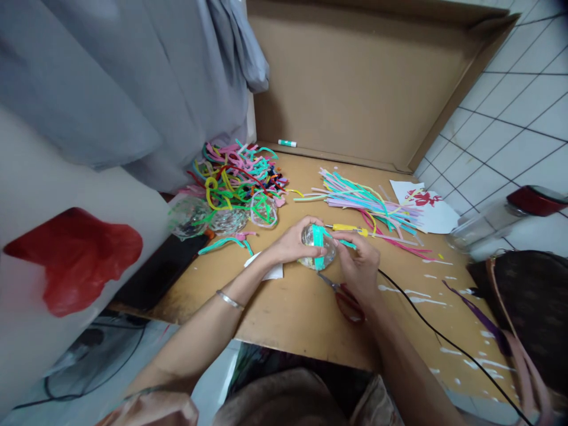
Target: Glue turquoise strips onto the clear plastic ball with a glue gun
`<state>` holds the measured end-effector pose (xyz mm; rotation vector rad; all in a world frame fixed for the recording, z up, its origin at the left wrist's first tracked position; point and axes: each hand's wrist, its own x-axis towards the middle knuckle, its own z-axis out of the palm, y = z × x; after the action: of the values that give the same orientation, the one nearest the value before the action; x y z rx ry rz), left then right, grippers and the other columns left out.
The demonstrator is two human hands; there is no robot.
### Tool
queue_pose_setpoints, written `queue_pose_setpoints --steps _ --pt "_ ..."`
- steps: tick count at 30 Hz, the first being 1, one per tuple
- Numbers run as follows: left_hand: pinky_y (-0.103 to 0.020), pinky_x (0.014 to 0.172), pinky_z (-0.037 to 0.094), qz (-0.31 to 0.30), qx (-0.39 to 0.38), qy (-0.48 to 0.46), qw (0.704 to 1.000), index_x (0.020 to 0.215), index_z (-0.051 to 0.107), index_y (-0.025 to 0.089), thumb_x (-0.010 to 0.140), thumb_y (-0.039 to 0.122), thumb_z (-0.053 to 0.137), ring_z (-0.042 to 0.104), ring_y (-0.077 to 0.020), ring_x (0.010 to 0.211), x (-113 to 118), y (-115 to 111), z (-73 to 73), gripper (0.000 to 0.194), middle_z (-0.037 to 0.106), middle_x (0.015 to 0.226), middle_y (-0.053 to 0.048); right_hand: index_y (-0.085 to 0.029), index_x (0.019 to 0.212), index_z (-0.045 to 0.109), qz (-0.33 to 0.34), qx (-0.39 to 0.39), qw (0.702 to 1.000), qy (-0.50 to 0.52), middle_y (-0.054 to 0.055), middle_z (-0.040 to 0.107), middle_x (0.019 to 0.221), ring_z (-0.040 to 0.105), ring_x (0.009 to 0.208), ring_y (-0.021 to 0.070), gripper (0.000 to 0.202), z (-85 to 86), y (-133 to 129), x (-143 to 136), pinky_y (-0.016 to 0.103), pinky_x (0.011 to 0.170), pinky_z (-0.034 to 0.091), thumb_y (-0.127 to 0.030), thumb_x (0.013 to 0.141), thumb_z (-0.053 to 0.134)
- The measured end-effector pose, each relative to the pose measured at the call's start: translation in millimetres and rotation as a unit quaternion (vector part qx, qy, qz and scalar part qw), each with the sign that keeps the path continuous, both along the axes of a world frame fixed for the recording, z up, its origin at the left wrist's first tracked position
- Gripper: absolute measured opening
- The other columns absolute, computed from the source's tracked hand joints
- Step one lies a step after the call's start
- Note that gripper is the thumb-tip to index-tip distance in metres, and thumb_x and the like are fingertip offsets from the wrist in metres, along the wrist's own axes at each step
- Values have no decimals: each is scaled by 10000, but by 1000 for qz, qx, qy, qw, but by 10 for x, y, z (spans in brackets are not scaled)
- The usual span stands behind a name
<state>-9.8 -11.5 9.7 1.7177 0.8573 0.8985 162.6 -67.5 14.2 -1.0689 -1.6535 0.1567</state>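
Observation:
My left hand [290, 244] is wrapped around a small clear, rounded plastic piece [329, 257], held just above the table. A teal fuzzy pipe cleaner [318, 247] runs as bands down the front of it. With thumb and fingertips, my right hand [360, 265] pinches the loose teal end at the piece's right side. Beneath my right hand lie red-handled scissors [349, 303], their blades pointing toward the plastic piece. Just behind sits a yellow-handled tool [348, 228] with a thin metal tip. A white paper scrap [273, 271] is partly under my left forearm.
A tangled heap of coloured pipe cleaners [239, 177] and several clear plastic pieces [228, 221] lie left. Straight pipe cleaners [368, 198] are bundled behind right. A glue stick [287, 143] stands near the cardboard [355, 89]. Right are a bottle [488, 223], bag [528, 307] and black cord [426, 322].

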Motion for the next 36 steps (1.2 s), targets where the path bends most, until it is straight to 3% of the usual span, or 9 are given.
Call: queue_pose_setpoints --steps 7,13,20,36 --pt "-348 995 431 -5 1 -3 1000 1148 510 175 591 332 776 555 -250 1151 -5 3 -20 637 550 1318 -99 -239 899 679 12 19 1000 -13 18 747 898 693 859 176 106 -6 6 -3 341 804 529 -220 882 576" --pt "-366 1021 422 -6 4 5 1000 1154 507 176 609 331 778 545 -258 1180 -11 15 -49 628 539 1336 -107 -242 888 676 10 29 999 -14 25 749 899 695 861 183 109 -36 5 -10 360 808 536 -224 884 569" --pt "-386 1044 402 22 94 30 995 1121 542 188 635 298 760 524 -258 1189 -15 1 -38 544 555 1243 -97 -242 878 664 12 46 999 -7 17 745 880 687 831 172 100 -40 14 -21 349 781 535 -199 882 574" --pt "-290 809 469 35 52 65 996 1145 545 169 634 321 749 562 -181 883 -7 -69 68 571 613 1002 -28 -238 895 679 9 32 999 -4 24 745 900 691 854 179 113 -43 17 -15 351 801 540 -212 882 571"
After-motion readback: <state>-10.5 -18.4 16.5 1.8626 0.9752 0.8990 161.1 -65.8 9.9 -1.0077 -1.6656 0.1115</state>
